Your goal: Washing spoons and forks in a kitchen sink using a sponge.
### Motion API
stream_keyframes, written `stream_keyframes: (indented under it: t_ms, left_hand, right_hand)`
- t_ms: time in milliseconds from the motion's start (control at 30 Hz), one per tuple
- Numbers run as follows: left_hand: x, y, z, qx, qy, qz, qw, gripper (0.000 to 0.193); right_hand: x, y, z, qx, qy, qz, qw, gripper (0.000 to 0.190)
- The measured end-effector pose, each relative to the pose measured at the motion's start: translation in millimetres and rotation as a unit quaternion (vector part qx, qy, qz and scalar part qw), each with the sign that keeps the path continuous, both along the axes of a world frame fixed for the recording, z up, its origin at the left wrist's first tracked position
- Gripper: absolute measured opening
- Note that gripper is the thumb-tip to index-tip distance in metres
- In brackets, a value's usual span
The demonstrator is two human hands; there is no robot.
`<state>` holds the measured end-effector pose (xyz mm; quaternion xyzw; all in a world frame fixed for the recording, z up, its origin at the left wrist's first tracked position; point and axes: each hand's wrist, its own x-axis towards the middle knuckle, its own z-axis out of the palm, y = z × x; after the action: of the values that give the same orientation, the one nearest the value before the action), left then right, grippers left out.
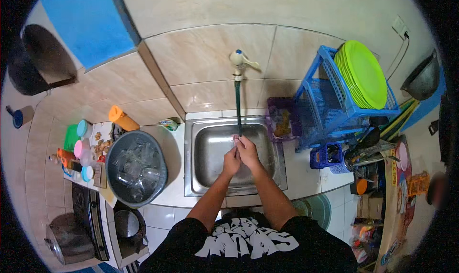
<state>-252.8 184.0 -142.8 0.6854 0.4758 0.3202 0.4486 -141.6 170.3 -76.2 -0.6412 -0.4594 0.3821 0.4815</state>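
Note:
Over the stainless steel sink (208, 169), my left hand (232, 162) and my right hand (248, 153) are close together, touching at the fingers. A dark green hose (237, 104) hangs from the cream wall tap (237, 59), and its lower end meets my right fingertips. Whether those fingers grip the hose or are only under it is unclear. Something small and pinkish shows at the fingertips, too small to name. To the left, a grey plastic basin (163, 165) holds several clear glasses or cups (138, 165).
A purple basket (270, 108) stands at the sink's right edge. Beside it, a blue plastic rack (304, 93) carries stacked lime-green plates (365, 75). Further right is a utensil holder (339, 168). Lidded jars (84, 149) and an orange tumbler (123, 118) stand left of the basin.

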Motion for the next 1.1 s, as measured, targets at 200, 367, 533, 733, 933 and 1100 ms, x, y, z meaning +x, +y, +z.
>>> stream_keyframes:
  t_ms: [200,367,533,733,933,1100]
  left_hand:
    - [39.4,17.0,16.7,-0.247,-0.175,-0.024,0.953,0.039]
    - [23.2,13.7,11.2,-0.199,-0.078,-0.028,0.976,0.042]
    - [-16.1,-22.7,26.5,-0.003,-0.007,0.075,0.997,0.034]
    - [-59.3,-43.6,41.9,-0.034,-0.036,0.144,0.988,0.025]
    - [-76.4,-59.7,83.9,-0.144,-0.185,0.129,0.964,0.020]
    - [-73.1,-67.9,96.3,-0.120,-0.186,0.031,0.975,0.022]
  right_hand:
    - [121.8,-4.0,47.1,0.123,-0.357,-0.186,0.907,0.015]
    - [215.0,27.5,-36.5,-0.134,-0.394,-0.061,0.907,0.023]
    - [227.8,50.8,-76.9,-0.161,-0.465,0.025,0.870,0.029]
    - [197.5,2.6,59.9,-0.087,-0.201,-0.114,0.969,0.044]
    - [99.6,-84.1,133.6,0.125,-0.330,-0.206,0.913,0.050]
    - [15.3,-85.7,110.8,0.044,-0.003,-0.033,0.998,0.055]
